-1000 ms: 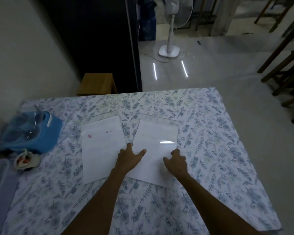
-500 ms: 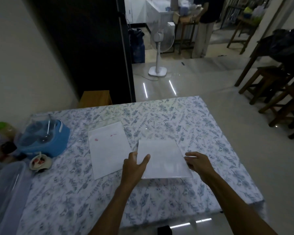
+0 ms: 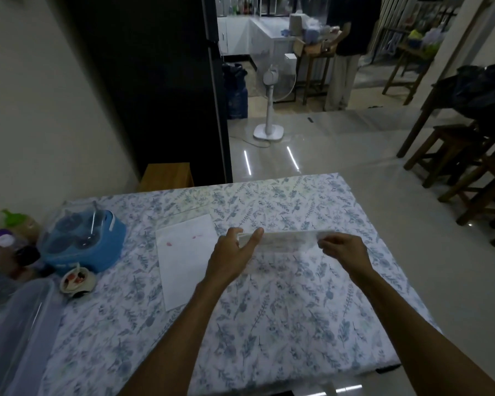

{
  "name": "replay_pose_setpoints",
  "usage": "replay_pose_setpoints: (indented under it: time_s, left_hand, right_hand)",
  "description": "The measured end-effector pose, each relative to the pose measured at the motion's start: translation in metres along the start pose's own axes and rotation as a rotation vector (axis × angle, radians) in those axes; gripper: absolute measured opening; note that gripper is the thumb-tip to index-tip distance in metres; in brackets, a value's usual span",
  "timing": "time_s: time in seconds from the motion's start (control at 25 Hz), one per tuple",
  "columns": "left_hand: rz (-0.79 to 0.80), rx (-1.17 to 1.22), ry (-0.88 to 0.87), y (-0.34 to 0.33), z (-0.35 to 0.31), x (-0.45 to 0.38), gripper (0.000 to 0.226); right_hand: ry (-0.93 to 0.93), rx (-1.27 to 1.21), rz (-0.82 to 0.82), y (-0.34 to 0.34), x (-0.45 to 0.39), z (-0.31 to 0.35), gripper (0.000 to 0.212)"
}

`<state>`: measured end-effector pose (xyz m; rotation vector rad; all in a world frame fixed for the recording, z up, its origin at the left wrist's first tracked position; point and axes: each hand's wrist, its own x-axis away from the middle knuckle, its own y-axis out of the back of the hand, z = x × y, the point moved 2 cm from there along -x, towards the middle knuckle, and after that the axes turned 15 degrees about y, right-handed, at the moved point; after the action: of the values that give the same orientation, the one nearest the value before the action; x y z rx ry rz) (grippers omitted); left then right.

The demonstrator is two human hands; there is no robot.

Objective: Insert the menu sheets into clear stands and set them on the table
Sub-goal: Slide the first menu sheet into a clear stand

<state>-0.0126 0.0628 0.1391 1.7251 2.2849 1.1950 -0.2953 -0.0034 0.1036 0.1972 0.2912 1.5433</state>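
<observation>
A clear stand with a white menu sheet [image 3: 286, 242] in it is held just above the floral tablecloth [image 3: 269, 324], tilted so I see it nearly edge-on. My left hand [image 3: 232, 252] grips its left end, and my right hand [image 3: 345, 250] pinches its right end. A second white menu sheet [image 3: 185, 258] with small pink marks lies flat on the table to the left, inside or under a clear stand whose far edge shows beyond it.
A blue container [image 3: 83, 241] with a clear lid, a small bowl [image 3: 77, 281], bottles and a clear plastic box [image 3: 15, 335] crowd the table's left side. Beyond the table stand a wooden stool [image 3: 166, 177], a white fan [image 3: 269, 104], dark stools at the right and a person [image 3: 345, 52] far back.
The right-hand stand lay flat under both hands; I took it by its two ends and lifted and tipped it up off the cloth. The camera view also rose.
</observation>
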Motion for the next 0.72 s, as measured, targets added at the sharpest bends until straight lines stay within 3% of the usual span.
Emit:
replay_pose_setpoints:
  time_s: [0.12,0.28,0.72]
  left_hand:
    - [-0.059,-0.145,-0.035,0.010,-0.023,-0.036,0.088]
    - [-0.220,-0.256,-0.051,0.013,-0.048,-0.081,0.033]
    - [-0.252,-0.324,0.011,0.010,-0.061,-0.135,0.023]
  right_hand:
    - [0.098,0.192,0.041,-0.008,-0.052,0.005,0.007]
    - [0.245,0.394,0.123,-0.021,-0.106,0.009,0.008]
    - [0.292,0.494,0.244,-0.031,-0.153,-0.003,0.007]
